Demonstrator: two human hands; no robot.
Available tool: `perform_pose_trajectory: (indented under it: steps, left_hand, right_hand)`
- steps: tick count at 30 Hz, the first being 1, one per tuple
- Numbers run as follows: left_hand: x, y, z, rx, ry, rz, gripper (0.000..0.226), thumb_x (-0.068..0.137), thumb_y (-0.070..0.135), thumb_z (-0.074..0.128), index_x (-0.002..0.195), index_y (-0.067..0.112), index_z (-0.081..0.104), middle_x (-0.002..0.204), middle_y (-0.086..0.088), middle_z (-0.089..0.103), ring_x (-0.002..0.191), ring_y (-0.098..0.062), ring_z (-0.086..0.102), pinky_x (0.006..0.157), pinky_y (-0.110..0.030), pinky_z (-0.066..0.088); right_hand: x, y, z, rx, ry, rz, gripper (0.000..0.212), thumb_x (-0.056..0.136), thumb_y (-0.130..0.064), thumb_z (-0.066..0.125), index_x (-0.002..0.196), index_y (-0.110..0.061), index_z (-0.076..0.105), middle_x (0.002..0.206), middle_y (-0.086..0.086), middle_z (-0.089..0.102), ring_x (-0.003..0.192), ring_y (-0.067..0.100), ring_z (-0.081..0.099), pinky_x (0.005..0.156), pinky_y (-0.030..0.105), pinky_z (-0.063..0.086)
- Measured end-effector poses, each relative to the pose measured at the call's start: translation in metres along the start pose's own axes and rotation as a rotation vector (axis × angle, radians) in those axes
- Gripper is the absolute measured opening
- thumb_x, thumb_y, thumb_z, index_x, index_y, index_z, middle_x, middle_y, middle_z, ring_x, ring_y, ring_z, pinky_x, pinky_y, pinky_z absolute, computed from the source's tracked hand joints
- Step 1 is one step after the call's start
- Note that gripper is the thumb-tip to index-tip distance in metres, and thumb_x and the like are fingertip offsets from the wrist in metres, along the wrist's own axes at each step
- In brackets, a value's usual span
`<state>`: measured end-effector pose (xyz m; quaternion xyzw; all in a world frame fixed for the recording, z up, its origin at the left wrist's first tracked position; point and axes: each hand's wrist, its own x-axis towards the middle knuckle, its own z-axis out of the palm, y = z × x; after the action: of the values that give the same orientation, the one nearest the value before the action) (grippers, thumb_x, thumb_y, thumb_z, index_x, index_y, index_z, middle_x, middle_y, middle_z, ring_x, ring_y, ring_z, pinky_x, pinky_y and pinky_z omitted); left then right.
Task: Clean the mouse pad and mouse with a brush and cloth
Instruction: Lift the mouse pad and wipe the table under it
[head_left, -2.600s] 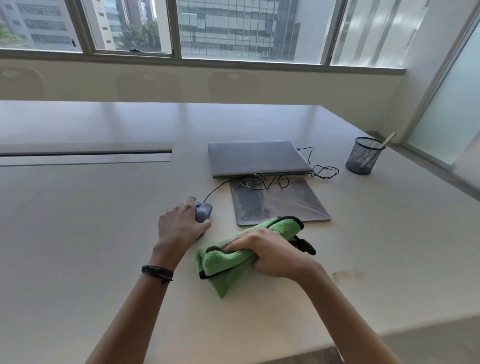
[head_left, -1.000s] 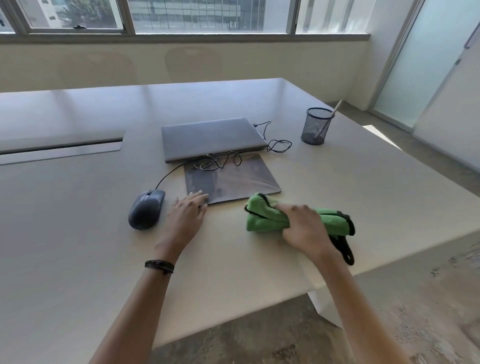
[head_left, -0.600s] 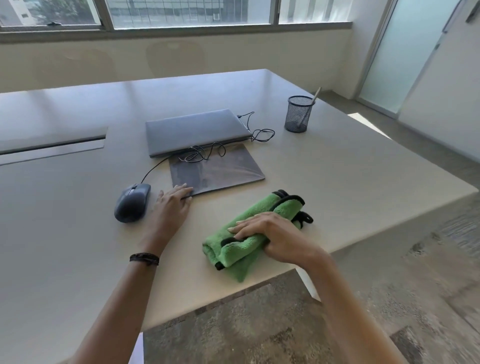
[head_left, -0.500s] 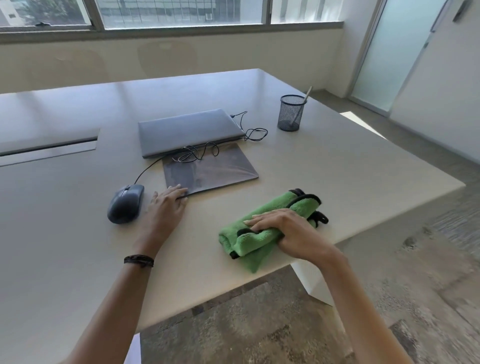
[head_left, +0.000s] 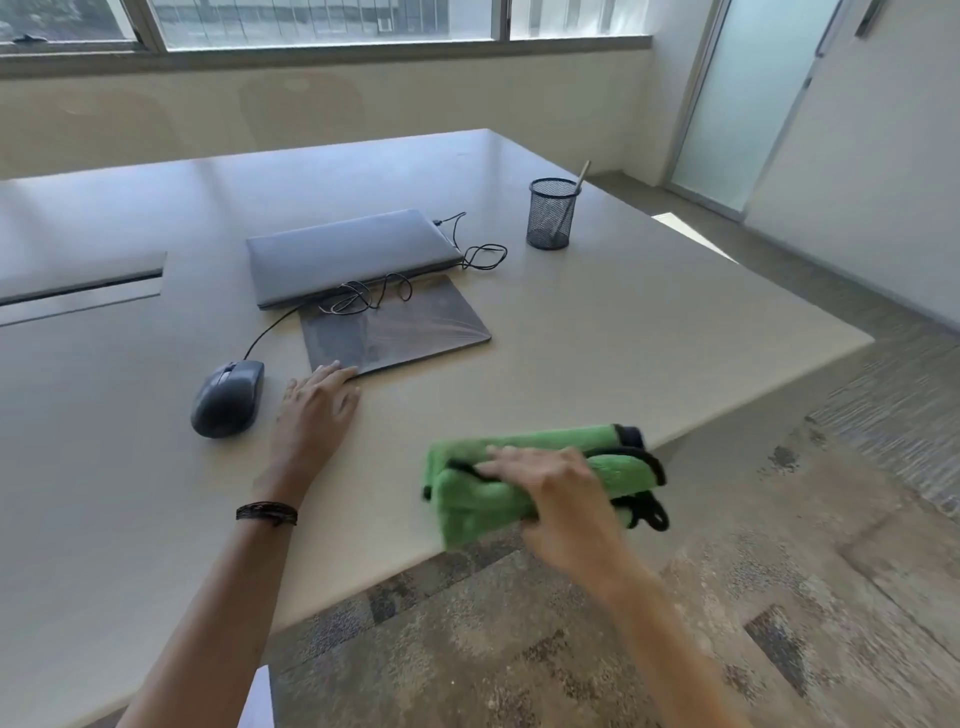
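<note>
We're looking down on the pale beige desk (head_left: 623, 322), and the left hand (head_left: 317, 410) lies flat on it, grip spread, fingers straight, their tips touching the near left corner of the dark rectangular mouse pad (head_left: 400, 327). Just left of that hand sits the dark grey wired mouse (head_left: 227, 399), apart from the fingers and off the pad, on bare desk. Its thin black cable (head_left: 374, 296) runs far and right, tangling over the pad's far edge. Behind the pad lies a closed grey laptop (head_left: 348, 252). Over on the near right, the right hand (head_left: 556, 493) is on the bunched green microfibre cloth (head_left: 467, 493). The grip is wrapped over the bundle, fingers across the top, though it's all blurred. The cloth sits right at the near edge of the desk, part of it hanging past the rim, black trim and loop showing at its right end. Far right stands a black mesh pen cup (head_left: 550, 215) with a pale handle (head_left: 583, 174) leaning out of it. A dark braided band (head_left: 266, 513) circles the left wrist.
</note>
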<state>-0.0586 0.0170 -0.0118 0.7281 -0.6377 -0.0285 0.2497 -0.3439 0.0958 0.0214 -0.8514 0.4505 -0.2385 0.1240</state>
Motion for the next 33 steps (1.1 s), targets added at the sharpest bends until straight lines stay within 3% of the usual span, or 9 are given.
perform_pose_trajectory:
  steps: [4, 8, 11, 14, 16, 18, 22, 33]
  left_hand:
    - [0.0, -0.004, -0.001, 0.0, -0.009, 0.004, 0.036, 0.094, 0.022, 0.051, 0.128, 0.012, 0.056, 0.139, -0.013, 0.049, 0.128, -0.031, 0.046, 0.111, -0.047, 0.026]
    - [0.0, -0.002, -0.001, -0.004, 0.002, 0.027, 0.034, 0.093, 0.019, 0.053, 0.125, 0.011, 0.057, 0.136, -0.014, 0.052, 0.125, -0.033, 0.048, 0.109, -0.049, 0.027]
    - [0.001, -0.003, 0.0, -0.005, 0.017, 0.039, 0.033, 0.091, 0.017, 0.055, 0.123, 0.01, 0.059, 0.133, -0.016, 0.055, 0.121, -0.034, 0.052, 0.106, -0.05, 0.029]
    - [0.004, -0.006, 0.0, -0.021, 0.018, 0.035, 0.032, 0.091, 0.016, 0.056, 0.121, 0.008, 0.061, 0.13, -0.017, 0.057, 0.118, -0.035, 0.054, 0.104, -0.05, 0.031]
    - [0.006, -0.008, 0.001, -0.049, 0.021, 0.03, 0.031, 0.09, 0.014, 0.057, 0.119, 0.007, 0.062, 0.128, -0.018, 0.058, 0.118, -0.035, 0.054, 0.104, -0.05, 0.033]
    - [0.008, -0.01, 0.001, -0.065, 0.028, 0.033, 0.03, 0.09, 0.014, 0.058, 0.118, 0.006, 0.063, 0.127, -0.017, 0.059, 0.117, -0.035, 0.055, 0.104, -0.049, 0.034]
    - [0.008, -0.009, 0.0, -0.048, 0.034, 0.017, 0.03, 0.091, 0.016, 0.057, 0.119, 0.01, 0.062, 0.127, -0.013, 0.06, 0.116, -0.034, 0.055, 0.106, -0.05, 0.029]
    - [0.007, 0.02, -0.001, -0.068, 0.135, 0.202, 0.03, 0.09, 0.014, 0.057, 0.12, 0.013, 0.061, 0.128, -0.01, 0.058, 0.119, -0.029, 0.052, 0.099, -0.043, 0.041]
  right_hand:
    - [-0.007, 0.009, -0.01, 0.168, -0.205, -0.143, 0.057, 0.068, 0.003, 0.066, 0.113, -0.032, 0.065, 0.123, -0.019, 0.061, 0.118, -0.01, 0.046, 0.096, 0.013, 0.025]
    - [-0.02, 0.035, -0.036, 0.24, -0.284, -0.099, 0.045, 0.073, 0.002, 0.063, 0.103, -0.031, 0.071, 0.114, -0.024, 0.064, 0.116, -0.013, 0.048, 0.1, 0.022, 0.03]
    - [-0.028, 0.055, -0.057, 0.215, -0.292, -0.024, 0.049, 0.07, 0.011, 0.063, 0.099, -0.028, 0.074, 0.11, -0.021, 0.067, 0.111, -0.012, 0.053, 0.101, 0.024, 0.039]
    - [-0.039, 0.077, -0.073, 0.012, -0.23, 0.129, 0.065, 0.065, 0.017, 0.051, 0.103, -0.031, 0.071, 0.107, -0.017, 0.069, 0.104, -0.005, 0.059, 0.097, 0.026, 0.045]
    - [-0.048, 0.089, -0.082, -0.1, -0.128, 0.279, 0.069, 0.063, 0.016, 0.045, 0.105, -0.034, 0.069, 0.101, -0.013, 0.071, 0.098, 0.009, 0.063, 0.084, 0.029, 0.049]
    - [-0.055, 0.099, -0.088, -0.056, -0.031, 0.378, 0.07, 0.062, 0.016, 0.046, 0.106, -0.034, 0.067, 0.095, -0.011, 0.071, 0.09, 0.013, 0.063, 0.072, 0.029, 0.049]
    - [-0.056, 0.106, -0.099, 0.09, 0.013, 0.427, 0.063, 0.065, 0.015, 0.054, 0.105, -0.031, 0.067, 0.093, -0.013, 0.069, 0.088, 0.007, 0.061, 0.07, 0.015, 0.042]
    - [-0.024, 0.105, -0.13, 0.142, 0.108, 0.42, 0.06, 0.063, 0.011, 0.054, 0.079, -0.047, 0.061, 0.073, -0.02, 0.067, 0.076, -0.01, 0.059, 0.054, 0.006, 0.04]
